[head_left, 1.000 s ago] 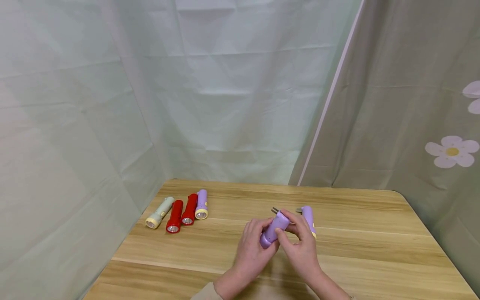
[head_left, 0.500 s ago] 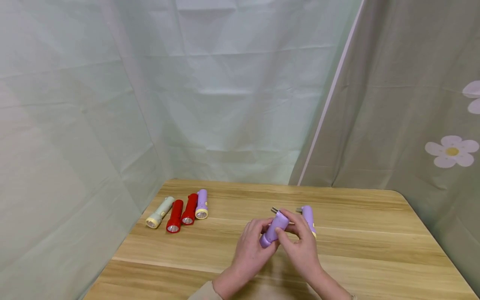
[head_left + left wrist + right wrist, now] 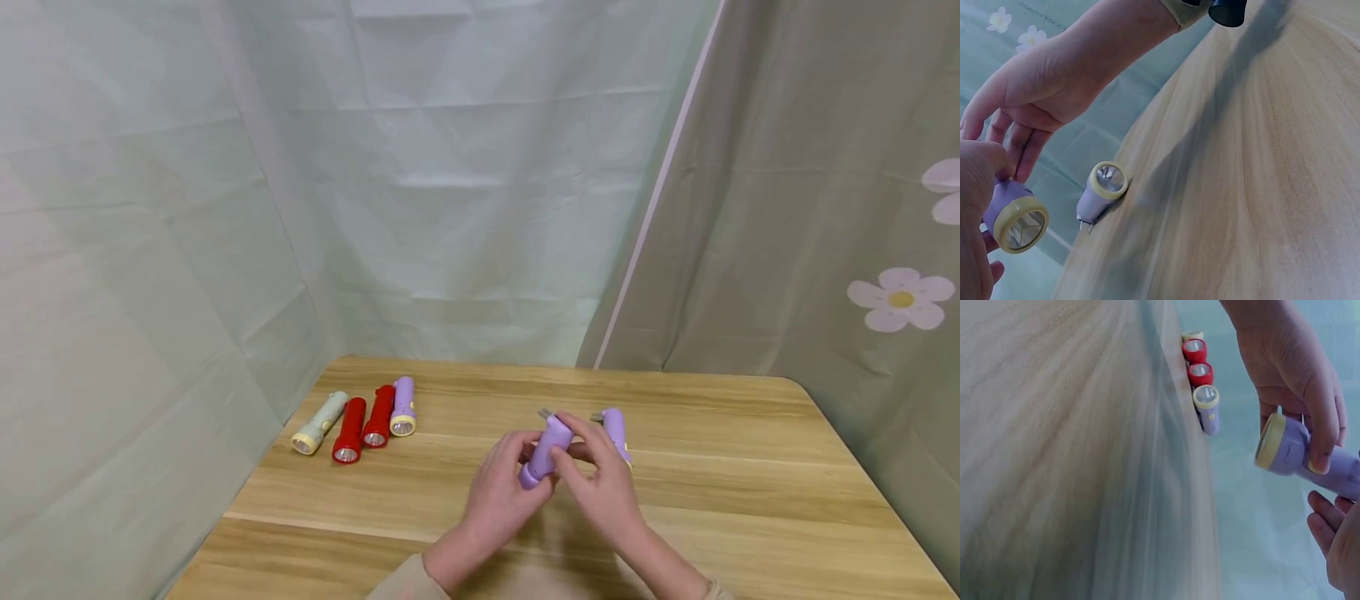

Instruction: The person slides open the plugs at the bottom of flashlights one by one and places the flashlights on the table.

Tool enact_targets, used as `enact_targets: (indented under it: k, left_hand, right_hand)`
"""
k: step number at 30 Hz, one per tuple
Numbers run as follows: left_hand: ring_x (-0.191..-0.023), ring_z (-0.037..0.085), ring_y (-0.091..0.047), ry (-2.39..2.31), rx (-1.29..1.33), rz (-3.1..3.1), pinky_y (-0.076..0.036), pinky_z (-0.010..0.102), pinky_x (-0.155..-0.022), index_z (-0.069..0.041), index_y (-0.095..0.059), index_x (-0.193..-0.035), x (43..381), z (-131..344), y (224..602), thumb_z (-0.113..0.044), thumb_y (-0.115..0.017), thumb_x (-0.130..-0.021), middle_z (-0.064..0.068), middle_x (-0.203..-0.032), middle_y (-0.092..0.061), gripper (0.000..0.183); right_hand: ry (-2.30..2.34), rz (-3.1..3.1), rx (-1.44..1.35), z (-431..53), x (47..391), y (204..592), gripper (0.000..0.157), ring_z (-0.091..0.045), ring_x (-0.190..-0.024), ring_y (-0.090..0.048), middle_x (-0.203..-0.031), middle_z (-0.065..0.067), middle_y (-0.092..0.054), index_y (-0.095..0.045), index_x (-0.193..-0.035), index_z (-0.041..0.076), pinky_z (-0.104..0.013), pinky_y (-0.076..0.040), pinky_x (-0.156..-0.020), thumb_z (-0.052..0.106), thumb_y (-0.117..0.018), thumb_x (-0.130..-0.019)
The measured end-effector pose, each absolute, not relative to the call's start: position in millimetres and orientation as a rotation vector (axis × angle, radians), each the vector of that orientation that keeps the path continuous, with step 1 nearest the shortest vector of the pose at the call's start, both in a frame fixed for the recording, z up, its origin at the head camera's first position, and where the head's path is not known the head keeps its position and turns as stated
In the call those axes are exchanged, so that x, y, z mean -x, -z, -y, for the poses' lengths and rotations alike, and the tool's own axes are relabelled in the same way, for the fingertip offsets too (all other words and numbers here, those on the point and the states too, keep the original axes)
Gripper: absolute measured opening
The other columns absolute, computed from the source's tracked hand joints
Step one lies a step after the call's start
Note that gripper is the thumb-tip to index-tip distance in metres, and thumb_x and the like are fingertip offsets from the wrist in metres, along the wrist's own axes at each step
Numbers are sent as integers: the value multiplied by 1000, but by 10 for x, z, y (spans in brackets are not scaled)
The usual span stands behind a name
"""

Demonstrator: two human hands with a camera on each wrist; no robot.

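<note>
Over the table, our left hand clasps the purple flashlight, our right hand pinches its tail. Its long axis slants away from us.

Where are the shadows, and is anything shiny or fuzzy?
Head: a soft shadow on the table below the left hand and right hand; left wrist: a long dark shadow streak across the table, and shiny glints inside the held purple flashlight; right wrist: the table looks soft and smeary.
</note>
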State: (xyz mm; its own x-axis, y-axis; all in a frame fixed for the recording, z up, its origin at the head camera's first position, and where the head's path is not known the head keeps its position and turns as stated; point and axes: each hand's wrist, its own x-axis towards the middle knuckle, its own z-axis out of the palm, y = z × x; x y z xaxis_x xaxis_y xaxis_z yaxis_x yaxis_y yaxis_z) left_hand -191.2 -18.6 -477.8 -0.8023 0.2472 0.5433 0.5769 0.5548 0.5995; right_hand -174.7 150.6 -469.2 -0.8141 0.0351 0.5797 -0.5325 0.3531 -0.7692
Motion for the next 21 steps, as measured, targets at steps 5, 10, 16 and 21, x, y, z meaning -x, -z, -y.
enact_targets:
  k: [5,10,16,21]
  left_hand:
    - [-94,10,-61,1139,673,2412,-48,34,-82,-20,-63,-127,1923,221,4743,-28,-83,-81,-10,-104,-64,51]
    - [-94,10,-62,1132,685,2403,-48,34,-82,-19,-63,-128,1936,236,4740,-29,-84,-81,-9,-105,-64,52]
    - [-94,7,-61,1151,665,2444,-48,33,-82,-20,-63,-129,1948,255,4731,-33,-83,-83,-10,-106,-65,51]
    - [-93,8,-63,1147,664,2448,-49,33,-80,-18,-63,-129,1968,289,4716,-31,-84,-84,-7,-107,-66,52]
  right_hand:
    - [-1426,2166,-456,-1571,1768,4653,57,-19,-95,-71,-126,2,-63,-57,-146,27,-46,-57,-87,10,-74,-94]
    - [-1370,2200,-440,-1628,1769,4627,62,-18,-102,-69,-128,3,-63,-54,-148,28,-40,-56,-85,10,-75,-93]
    - [-1307,2230,-426,-1696,1752,4600,62,-20,-109,-68,-129,0,-64,-54,-148,29,-42,-54,-90,12,-76,-93]
    - [-1196,2293,-414,-1792,1739,4585,63,-25,-118,-64,-130,-4,-65,-52,-150,29,-56,-50,-94,17,-77,-93]
